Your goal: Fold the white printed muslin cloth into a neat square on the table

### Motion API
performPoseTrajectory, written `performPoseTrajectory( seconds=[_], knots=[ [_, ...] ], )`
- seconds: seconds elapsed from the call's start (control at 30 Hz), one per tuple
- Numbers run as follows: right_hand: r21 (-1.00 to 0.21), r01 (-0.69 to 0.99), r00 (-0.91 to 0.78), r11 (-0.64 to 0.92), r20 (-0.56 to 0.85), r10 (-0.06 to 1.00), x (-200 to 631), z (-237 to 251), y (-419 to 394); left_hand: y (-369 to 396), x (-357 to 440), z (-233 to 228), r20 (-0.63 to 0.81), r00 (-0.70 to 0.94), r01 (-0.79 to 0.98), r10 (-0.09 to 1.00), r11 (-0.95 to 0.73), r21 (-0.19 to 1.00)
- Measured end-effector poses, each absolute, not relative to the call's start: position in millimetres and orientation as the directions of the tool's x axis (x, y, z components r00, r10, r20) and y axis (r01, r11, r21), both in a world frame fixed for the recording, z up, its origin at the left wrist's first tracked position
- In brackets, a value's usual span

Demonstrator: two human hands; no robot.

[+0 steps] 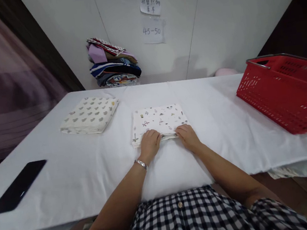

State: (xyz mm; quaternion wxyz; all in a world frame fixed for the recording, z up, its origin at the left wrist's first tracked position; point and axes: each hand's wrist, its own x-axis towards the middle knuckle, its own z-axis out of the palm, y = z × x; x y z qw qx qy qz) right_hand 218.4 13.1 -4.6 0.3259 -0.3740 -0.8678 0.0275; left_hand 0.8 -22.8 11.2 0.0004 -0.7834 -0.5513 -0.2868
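A white cloth with a small grey and green print (160, 119) lies folded flat in front of me, its layers showing along the near edge. My left hand (150, 142) grips that edge left of the middle, fingers on top and the thumb against the layers. At the near right corner, my right hand (188, 136) pinches the same edge in a similar way. Farther left rests a second folded cloth (90, 115), cream with grey-green motifs, touched by neither hand.
A white-covered table (213, 122) spans the view. On its right stands a red plastic basket (286, 93). A flat black object (18, 187) lies at the left. Behind the table's far edge is a stack of folded fabrics (114, 65), with paper signs (153, 30) on the wall.
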Motion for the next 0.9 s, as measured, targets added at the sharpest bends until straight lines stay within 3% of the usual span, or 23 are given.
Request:
performPoseTrajectory(
  seconds=[0.7, 0.9],
  knots=[
    [-0.368, 0.589, -0.479, 0.719, 0.559, 0.677, 217.9, -0.7, 10.2, -25.7, 2.0, 7.2, 0.511, 0.227, 0.853, 0.829, -0.422, 0.306],
    [-0.385, 0.578, -0.479, 0.719, 0.553, 0.681, 218.2, -0.8, 11.2, -29.1, 5.2, 4.3, 0.536, 0.313, 0.85, 0.784, -0.483, 0.211]
  ],
)
